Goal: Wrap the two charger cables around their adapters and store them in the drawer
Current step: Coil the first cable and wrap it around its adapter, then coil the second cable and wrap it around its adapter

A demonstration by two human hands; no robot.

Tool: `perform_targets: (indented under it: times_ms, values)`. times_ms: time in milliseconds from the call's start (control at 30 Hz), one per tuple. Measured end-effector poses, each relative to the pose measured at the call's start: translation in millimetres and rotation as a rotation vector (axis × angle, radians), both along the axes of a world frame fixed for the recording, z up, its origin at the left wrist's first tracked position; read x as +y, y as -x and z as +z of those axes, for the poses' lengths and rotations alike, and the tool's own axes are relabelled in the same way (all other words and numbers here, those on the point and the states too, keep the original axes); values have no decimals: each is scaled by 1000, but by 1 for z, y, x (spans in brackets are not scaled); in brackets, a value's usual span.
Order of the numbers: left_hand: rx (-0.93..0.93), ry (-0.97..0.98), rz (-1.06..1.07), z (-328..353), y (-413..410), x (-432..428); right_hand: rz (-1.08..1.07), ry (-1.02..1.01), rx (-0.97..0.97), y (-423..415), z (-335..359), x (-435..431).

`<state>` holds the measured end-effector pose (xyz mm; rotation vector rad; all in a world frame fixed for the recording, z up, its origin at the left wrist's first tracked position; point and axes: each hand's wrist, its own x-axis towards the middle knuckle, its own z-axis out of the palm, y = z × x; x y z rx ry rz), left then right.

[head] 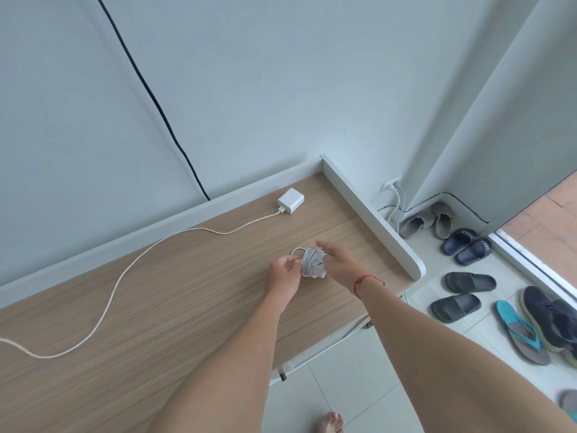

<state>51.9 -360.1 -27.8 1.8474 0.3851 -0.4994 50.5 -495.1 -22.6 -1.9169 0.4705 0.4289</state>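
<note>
Bare forearms (249, 354) cross the wood-grain desk (156, 307). The left grip (282, 270) pinches white cable (307, 260) coiled round a blocky adapter (319, 269); the right grip (338, 260), spread, touches it. Beyond that adapter, a square charger (291, 201) trails loose cord (116, 287).

Reaches forward with both bare arms, close together. Pinches cable (304, 260) with curled fingers of left hand (282, 271). Holds right hand (340, 260) against adapter (317, 271) from the other side, palm facing left, fingers straight and pointing forward, thumb hidden.
</note>
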Motion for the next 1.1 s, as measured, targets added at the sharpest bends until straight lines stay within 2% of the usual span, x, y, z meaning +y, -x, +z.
perform_targets:
  times_ms: [333,633,1100]
  values:
    - [-106,-274,-86,39,-23,24,78,205,-81,-22,28,-1]
    - [-146,-449,-227,59,-62,46,146,296,-49,-59,41,27]
    - [-178,-489,-443,22,-150,33,73,261,-41,-124,20,25]
